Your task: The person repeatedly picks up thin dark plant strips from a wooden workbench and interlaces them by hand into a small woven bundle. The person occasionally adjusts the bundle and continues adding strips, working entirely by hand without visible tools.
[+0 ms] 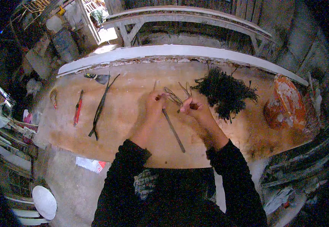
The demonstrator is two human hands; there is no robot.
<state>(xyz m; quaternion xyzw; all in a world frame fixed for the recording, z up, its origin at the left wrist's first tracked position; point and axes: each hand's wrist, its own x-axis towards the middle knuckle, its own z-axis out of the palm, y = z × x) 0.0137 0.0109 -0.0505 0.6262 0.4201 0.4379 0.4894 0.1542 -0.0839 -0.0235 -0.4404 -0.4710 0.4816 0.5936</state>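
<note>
Both hands are close together over the middle of the wooden tabletop. My left hand (pixel 155 101) is closed, its fingertips pinching one end of a thin, bent, looped strand (pixel 175 97), wire or cord. My right hand (pixel 195 107) pinches the same strand at its other side, and forked ends stick up past its fingers. Below my left hand a long dark strip (pixel 175 131) slants toward the near edge; whether that hand also grips it is hidden. Right of my right hand lies a tangled pile of black knotted strands (pixel 227 92).
Left on the tabletop (pixel 130 90) are dark long strips (pixel 102 108), a red-handled tool (pixel 78 109), a small curved tool (pixel 54 98) and a dark flat-bladed tool (pixel 99 78). An orange, worn object (pixel 285 104) stands at the right end. A white beam (pixel 172 51) borders the far edge.
</note>
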